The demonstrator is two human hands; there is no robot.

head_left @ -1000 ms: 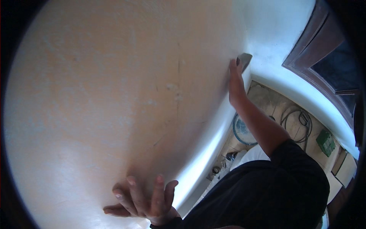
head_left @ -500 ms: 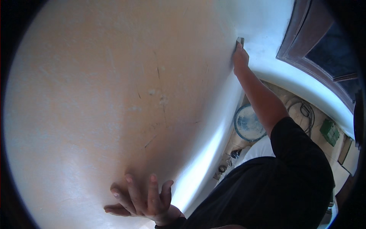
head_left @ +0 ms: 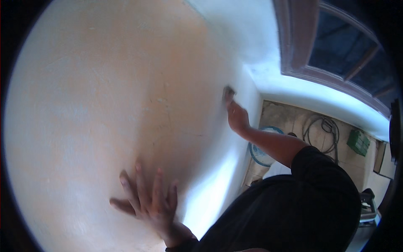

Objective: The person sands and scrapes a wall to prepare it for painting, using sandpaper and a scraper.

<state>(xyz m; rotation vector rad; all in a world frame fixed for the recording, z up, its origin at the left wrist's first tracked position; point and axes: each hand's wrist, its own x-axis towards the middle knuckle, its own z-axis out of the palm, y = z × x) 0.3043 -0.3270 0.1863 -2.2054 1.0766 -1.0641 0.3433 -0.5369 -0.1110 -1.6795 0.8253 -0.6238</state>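
Note:
A broad beige wall (head_left: 100, 84), scuffed with pale patches and fine dark marks, fills the left and middle of the view. Against its lower part, my left hand (head_left: 151, 206) rests with its fingers spread and nothing held. Farther up and to the right, my outstretched right hand (head_left: 237, 115) grips a small grey flat tool (head_left: 228, 91) against the wall, near the corner. Motion blur and my fingers hide the tool's exact kind.
A white wall (head_left: 262, 46) with a brown-framed window (head_left: 300, 42) meets the beige wall at the right. On the tiled floor stand a round blue-rimmed tub (head_left: 256, 156), partly behind my arm, a coiled dark hose (head_left: 325, 126) and a green box (head_left: 358, 142).
My right hand has moved with the grey tool from the corner leftward and nearer along the wall. The view has shifted, and my left hand sits slightly higher in it, still spread.

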